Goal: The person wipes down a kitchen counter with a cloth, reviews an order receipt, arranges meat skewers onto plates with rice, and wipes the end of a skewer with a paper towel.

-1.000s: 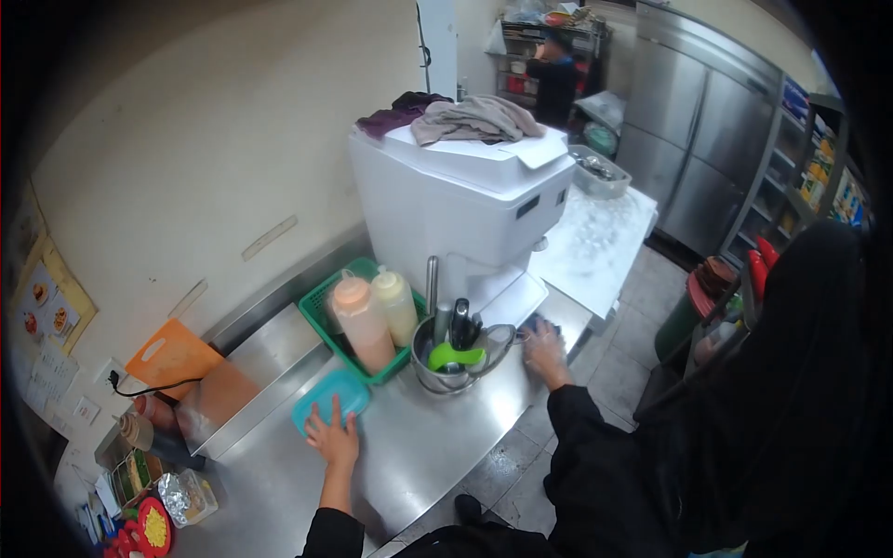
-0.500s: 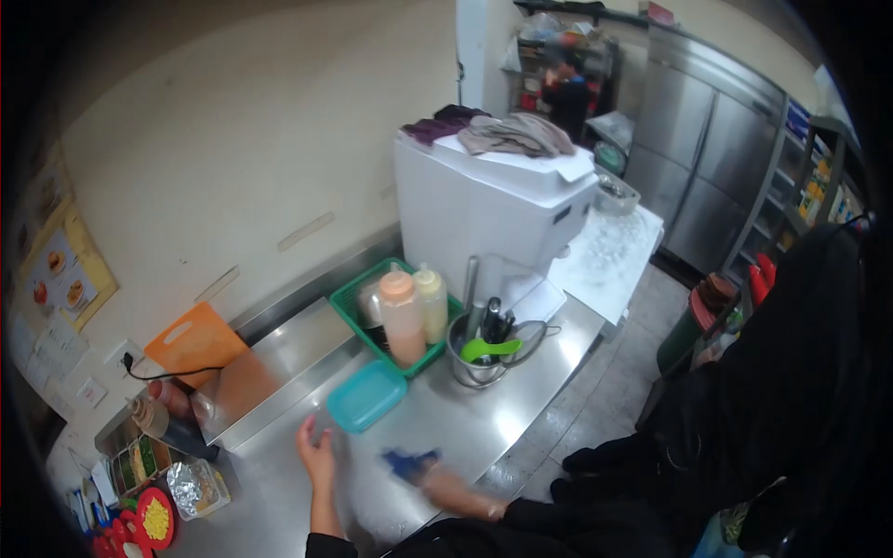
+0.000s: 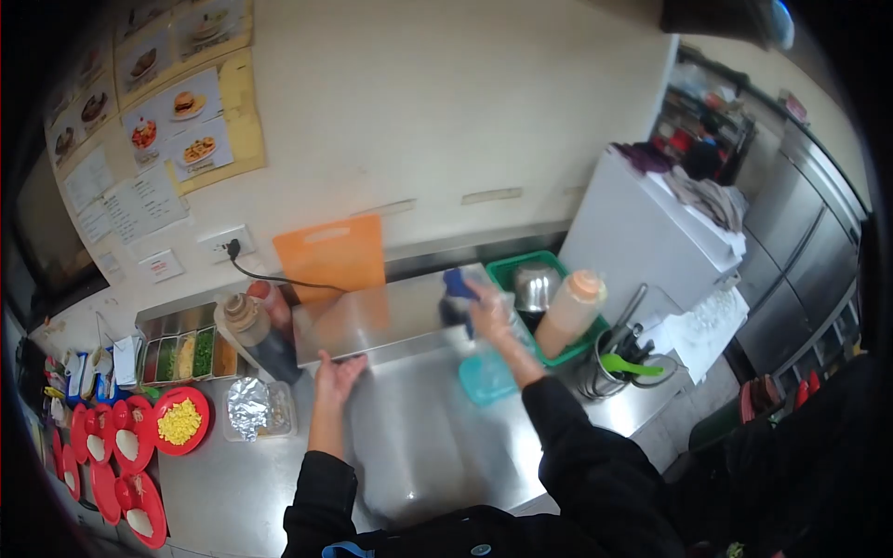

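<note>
A dark blue cloth (image 3: pixel 457 286) is in my right hand (image 3: pixel 490 313), over the right end of the raised steel shelf (image 3: pixel 409 307). My left hand (image 3: pixel 339 377) has its fingers spread, palm up, at the shelf's front edge near the dark sauce bottle (image 3: pixel 263 339). Below my right forearm lies a teal lidded container (image 3: pixel 486 378), partly hidden by the arm. Just right of the cloth stands a green basket (image 3: pixel 523 262) with a metal bowl (image 3: pixel 537 286) and an orange-capped bottle (image 3: pixel 569 316).
An orange cutting board (image 3: pixel 337 251) leans on the wall. Red plates (image 3: pixel 179 421) and a foil-topped container (image 3: pixel 249 409) stand left on the steel counter (image 3: pixel 419 446). Right are a utensil pot (image 3: pixel 598 377) and a white machine (image 3: pixel 633 232). A person is in the far background.
The view has turned left. My right hand has carried the blue cloth from the counter's front up to the raised shelf. My left hand has moved to the shelf's front edge.
</note>
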Demonstrator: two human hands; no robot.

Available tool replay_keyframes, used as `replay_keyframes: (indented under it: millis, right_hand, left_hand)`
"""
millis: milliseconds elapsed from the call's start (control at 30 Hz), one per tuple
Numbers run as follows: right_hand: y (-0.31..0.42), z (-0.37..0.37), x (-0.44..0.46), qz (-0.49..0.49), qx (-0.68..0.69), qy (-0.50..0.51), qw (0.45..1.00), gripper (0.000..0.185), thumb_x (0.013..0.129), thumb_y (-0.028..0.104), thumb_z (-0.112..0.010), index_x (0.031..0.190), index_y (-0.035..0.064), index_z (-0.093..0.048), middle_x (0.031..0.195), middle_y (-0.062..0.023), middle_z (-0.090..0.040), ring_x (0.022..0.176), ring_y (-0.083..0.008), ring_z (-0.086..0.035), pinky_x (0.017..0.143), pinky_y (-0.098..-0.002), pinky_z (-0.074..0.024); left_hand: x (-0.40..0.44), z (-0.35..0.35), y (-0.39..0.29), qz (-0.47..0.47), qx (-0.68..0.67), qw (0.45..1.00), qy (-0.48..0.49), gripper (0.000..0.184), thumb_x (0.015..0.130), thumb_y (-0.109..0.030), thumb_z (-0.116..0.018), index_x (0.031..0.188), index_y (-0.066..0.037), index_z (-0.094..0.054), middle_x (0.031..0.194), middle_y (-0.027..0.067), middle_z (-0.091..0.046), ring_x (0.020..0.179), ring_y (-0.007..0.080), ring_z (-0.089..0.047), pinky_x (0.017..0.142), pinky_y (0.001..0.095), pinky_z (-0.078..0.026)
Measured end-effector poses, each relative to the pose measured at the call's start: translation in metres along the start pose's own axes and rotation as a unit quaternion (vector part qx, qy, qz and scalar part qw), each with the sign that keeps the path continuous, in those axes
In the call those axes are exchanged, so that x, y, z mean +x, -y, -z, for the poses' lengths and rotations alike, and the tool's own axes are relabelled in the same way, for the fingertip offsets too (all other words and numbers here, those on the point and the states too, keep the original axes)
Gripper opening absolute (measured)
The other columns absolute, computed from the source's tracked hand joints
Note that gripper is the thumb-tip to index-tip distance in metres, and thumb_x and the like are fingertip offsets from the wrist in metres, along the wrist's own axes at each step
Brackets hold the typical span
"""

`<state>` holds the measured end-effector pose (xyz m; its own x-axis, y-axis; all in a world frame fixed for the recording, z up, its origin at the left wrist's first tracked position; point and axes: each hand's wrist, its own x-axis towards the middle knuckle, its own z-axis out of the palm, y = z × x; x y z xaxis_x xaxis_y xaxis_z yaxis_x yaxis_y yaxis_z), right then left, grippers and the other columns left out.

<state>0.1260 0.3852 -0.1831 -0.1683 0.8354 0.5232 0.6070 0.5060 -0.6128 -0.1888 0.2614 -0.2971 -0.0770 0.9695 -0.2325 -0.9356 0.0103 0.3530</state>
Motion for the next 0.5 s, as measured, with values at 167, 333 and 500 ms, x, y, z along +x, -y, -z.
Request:
replay_keyframes:
  millis: [167,333,500]
  right_hand:
    - [-0.017,-0.044,0.061,-0.070,-0.263,0.131,0.953,0.047,0.079,0.021,-0.056,0.123,0.0076,-0.045,0.130,-0.0130,-0.041,0.118,-0.0304,-0.040,0.095,-0.0417,-0.0350]
    - [0.115,-0.137,-0.003,0.068,-0.249,0.150,0.955,0.043,0.077,0.013,-0.050,0.120,0.0129,-0.050,0.129,-0.0153,-0.042,0.118,-0.0301,-0.041,0.096,-0.0397,-0.0353]
    - [0.054,-0.116,-0.010,0.291,-0.134,0.194,0.927,0.045,0.077,0.009,-0.048,0.120,0.0171,-0.051,0.130,-0.0131,-0.042,0.123,-0.0295,-0.037,0.099,-0.0425,-0.0316]
  left_hand:
    - [-0.001,-0.009,0.004,-0.049,0.104,0.993,0.013,0.086,0.084,-0.050,-0.043,0.127,0.014,-0.005,0.125,0.0405,-0.025,0.116,0.0497,-0.034,0.096,0.0546,-0.034]
    - [-0.006,-0.021,0.005,-0.048,0.094,0.994,-0.024,0.081,0.085,-0.049,-0.043,0.125,0.014,-0.011,0.123,0.0385,-0.029,0.116,0.0484,-0.035,0.096,0.0541,-0.035]
    - [-0.016,-0.015,0.005,-0.053,-0.028,0.998,0.006,0.084,0.083,-0.044,-0.050,0.123,0.014,-0.006,0.126,0.0413,-0.023,0.120,0.0485,-0.030,0.100,0.0532,-0.030]
